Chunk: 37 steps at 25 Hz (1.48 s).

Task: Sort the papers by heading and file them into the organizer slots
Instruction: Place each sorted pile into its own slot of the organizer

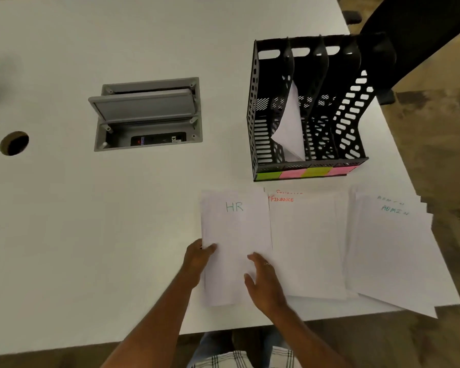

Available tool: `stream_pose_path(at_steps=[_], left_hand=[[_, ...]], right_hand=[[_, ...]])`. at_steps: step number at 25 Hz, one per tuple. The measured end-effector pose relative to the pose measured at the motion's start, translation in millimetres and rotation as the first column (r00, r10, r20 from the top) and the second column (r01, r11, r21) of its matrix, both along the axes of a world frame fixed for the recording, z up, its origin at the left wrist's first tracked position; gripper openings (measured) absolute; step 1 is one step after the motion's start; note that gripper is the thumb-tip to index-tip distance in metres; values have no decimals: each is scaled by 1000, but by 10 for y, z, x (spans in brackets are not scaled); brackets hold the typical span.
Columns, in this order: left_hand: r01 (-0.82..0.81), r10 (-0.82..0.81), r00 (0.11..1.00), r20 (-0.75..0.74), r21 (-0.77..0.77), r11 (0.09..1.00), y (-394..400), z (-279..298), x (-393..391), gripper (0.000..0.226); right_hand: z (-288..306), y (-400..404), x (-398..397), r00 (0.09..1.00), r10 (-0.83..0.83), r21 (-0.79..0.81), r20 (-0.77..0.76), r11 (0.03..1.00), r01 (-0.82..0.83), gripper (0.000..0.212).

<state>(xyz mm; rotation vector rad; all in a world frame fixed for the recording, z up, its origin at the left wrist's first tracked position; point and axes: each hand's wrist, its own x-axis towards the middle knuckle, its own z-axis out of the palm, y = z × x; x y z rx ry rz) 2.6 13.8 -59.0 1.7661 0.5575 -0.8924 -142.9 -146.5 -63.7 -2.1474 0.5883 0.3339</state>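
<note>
Both hands on HR pile [235, 235]: left hand [197, 257] pinched its edge, right hand [263, 280] lay flat, fingers spread. Finance pile [307, 243], Admin pile [393, 251] sorted, unfiled. Organizer [303, 107] held one sheet [290, 123].

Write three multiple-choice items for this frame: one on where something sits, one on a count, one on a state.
1. Which stack lies between the other two?
A. HR
B. FINANCE
C. ADMIN

2. How many slots does the black organizer have?
A. Two
B. Four
C. Six

3. What is the state of the grey desk hatch?
A. Lid propped open
B. Lid shut flat
C. Lid missing

Answers:
1 B: the FINANCE stack lies between the HR stack, under the left hand and right hand, and the ADMIN stack.
2 B: the black organizer shows four slots, with four coloured notes along its front.
3 A: the lid of the grey desk hatch is tilted up, baring sockets.
</note>
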Motion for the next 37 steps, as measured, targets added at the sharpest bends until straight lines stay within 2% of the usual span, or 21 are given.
stream_pose_path(at_steps=[2,3,5,7,10,11,13,16,20,21,23,25,31,37], left_hand=[[72,-70,997,19,-88,993,16,91,62,23],[75,-71,997,41,-97,992,43,131,100,25],[33,-25,997,67,-119,992,117,233,209,27],[-17,30,997,74,-168,986,222,337,338,27],[-7,37,995,95,-296,955,432,531,513,31],[10,29,993,112,-338,941,485,609,557,34],[47,14,988,152,-394,918,546,769,619,35],[104,-12,976,219,-413,905,528,1029,667,32],[134,-20,954,298,-367,920,481,1254,657,26],[140,-28,952,305,-351,926,473,1273,628,29],[130,-42,957,286,-296,946,448,1210,536,35],[83,-18,969,248,-253,964,416,1091,440,35],[21,49,950,308,-219,975,318,1044,470,40],[2,76,932,354,-215,977,355,992,483,33]], right_hand=[[37,22,79,999,-31,36,-28,999,32,51],[82,22,141,995,-98,82,-27,992,100,51],[215,-38,310,944,-328,172,10,931,322,55],[373,-164,498,864,-502,231,39,846,481,70],[659,-267,834,859,-509,449,49,780,436,93],[743,-277,938,862,-505,533,46,742,406,93],[879,-264,1109,869,-493,616,35,695,370,76],[1074,-151,1268,834,-546,576,81,709,408,46],[1224,48,1206,701,-682,572,208,666,479,23],[1199,81,1146,703,-673,556,230,684,472,26],[1120,148,1039,780,-569,482,258,776,406,34],[997,185,975,834,-499,424,237,825,373,39],[1037,202,980,824,-549,405,139,791,458,23],[979,204,844,881,-451,269,145,875,403,39]])
